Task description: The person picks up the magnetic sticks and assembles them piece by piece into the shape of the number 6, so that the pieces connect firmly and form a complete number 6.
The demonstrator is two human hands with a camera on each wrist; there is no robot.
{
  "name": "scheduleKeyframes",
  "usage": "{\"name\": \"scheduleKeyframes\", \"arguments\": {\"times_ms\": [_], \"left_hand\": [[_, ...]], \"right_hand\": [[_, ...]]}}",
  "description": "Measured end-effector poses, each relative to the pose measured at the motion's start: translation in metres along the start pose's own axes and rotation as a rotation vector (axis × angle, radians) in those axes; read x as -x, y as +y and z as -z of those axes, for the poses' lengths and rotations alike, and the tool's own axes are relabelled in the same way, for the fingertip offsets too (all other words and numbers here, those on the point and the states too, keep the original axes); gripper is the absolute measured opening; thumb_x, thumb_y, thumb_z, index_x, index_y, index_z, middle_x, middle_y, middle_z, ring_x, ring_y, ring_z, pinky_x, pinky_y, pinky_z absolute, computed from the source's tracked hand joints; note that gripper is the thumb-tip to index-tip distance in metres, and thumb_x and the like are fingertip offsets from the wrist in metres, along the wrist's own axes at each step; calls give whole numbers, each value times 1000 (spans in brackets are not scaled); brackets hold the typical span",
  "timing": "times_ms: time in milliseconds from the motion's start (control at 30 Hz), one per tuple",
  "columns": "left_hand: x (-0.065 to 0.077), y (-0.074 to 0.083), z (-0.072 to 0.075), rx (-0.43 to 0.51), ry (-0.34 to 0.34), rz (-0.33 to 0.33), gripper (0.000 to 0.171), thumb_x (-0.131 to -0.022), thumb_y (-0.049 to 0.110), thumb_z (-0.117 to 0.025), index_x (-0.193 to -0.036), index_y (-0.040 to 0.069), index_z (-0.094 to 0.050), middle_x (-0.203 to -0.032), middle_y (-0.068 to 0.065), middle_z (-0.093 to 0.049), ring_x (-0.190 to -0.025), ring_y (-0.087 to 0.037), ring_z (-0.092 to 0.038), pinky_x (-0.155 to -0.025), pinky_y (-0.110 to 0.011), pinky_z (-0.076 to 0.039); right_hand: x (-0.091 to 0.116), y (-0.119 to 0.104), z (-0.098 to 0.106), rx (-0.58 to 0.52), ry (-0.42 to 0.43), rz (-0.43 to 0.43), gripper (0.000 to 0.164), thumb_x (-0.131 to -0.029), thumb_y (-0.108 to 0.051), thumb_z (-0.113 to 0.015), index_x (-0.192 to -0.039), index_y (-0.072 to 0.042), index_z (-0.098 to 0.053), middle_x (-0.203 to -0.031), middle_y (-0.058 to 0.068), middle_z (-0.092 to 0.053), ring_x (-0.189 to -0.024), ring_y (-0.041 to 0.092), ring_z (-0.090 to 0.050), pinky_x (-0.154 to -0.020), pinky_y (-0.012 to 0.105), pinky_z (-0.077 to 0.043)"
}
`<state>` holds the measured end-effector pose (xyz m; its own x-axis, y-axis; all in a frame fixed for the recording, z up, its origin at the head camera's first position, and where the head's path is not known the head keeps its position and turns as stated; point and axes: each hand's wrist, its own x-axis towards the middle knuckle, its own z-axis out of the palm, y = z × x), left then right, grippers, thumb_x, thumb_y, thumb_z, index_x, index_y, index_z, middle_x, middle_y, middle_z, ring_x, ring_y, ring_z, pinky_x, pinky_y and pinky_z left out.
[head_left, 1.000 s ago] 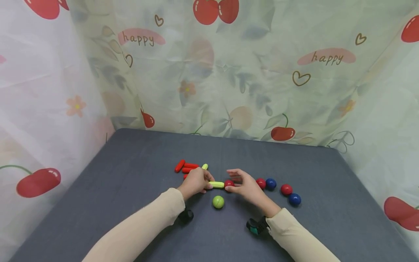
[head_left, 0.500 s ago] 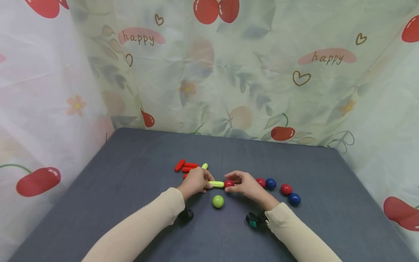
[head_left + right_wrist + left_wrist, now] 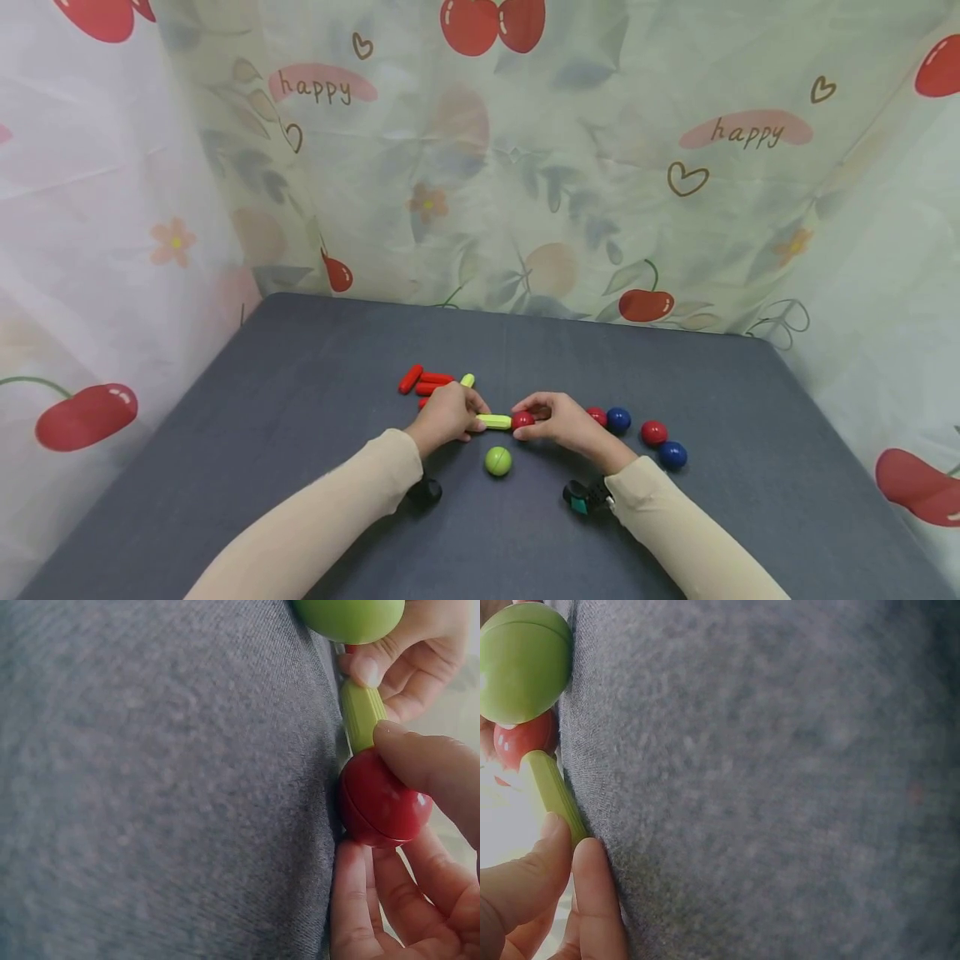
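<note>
Between thumb and fingers, my left hand (image 3: 447, 414) pinches the left end of a short yellow-green ribbed stick (image 3: 495, 422) lying on the dark table. The stick's other end meets a glossy red ball (image 3: 522, 420). My right hand (image 3: 558, 423) holds this ball, the thumb on its near side and the fingers round the far side. The right wrist view shows the red ball (image 3: 384, 801) right against the stick (image 3: 362, 716), a seam running round it. A green ball (image 3: 498, 461) with a seam lies nearer to me, in front of the stick.
Several red sticks (image 3: 433, 388) lie behind my left hand, beside another yellow-green stick (image 3: 467, 381) partly hidden by it. To the right of my right hand sit red and blue balls, among them a blue ball (image 3: 672, 454). A patterned curtain (image 3: 480, 167) surrounds the dark table (image 3: 337, 350).
My right hand's fingers have drawn in closer round the red ball, and its wrist has shifted slightly. The left hand and the stick have stayed in place.
</note>
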<state>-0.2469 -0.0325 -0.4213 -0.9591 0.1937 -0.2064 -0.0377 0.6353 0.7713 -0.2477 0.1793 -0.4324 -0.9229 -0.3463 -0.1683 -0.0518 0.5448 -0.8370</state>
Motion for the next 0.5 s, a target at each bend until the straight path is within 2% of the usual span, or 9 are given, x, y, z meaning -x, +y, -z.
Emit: {"name": "scheduleKeyframes", "arguments": {"times_ms": [267,400,500], "left_hand": [[-2,-1,0,6,-3,32,14,-78,4,-79,-89,10,-74,-81,-3,-66,-60,-13,-60,-55,-23,-54],[-1,-2,3,15,-34,36,18,-78,3,-78,-94,12,-74,-83,-4,-66,-64,-13,-61,-58,-24,-55],[3,0,9,30,-75,25,23,-79,3,-77,-100,12,-74,-87,-5,-66,-70,-14,-61,-63,-25,-55]], "right_hand": [[0,1,-1,-10,-7,-3,38,-81,-17,-79,-115,-4,-67,-105,9,-67,-85,15,-58,-71,25,-48],[8,-11,0,-18,-10,-3,36,-83,-12,-77,-115,0,-66,-105,12,-67,-85,16,-58,-71,25,-48],[8,-11,0,-19,-8,-11,36,-82,-14,-78,-113,-1,-66,-103,11,-67,-85,16,-58,-72,25,-48]]}}
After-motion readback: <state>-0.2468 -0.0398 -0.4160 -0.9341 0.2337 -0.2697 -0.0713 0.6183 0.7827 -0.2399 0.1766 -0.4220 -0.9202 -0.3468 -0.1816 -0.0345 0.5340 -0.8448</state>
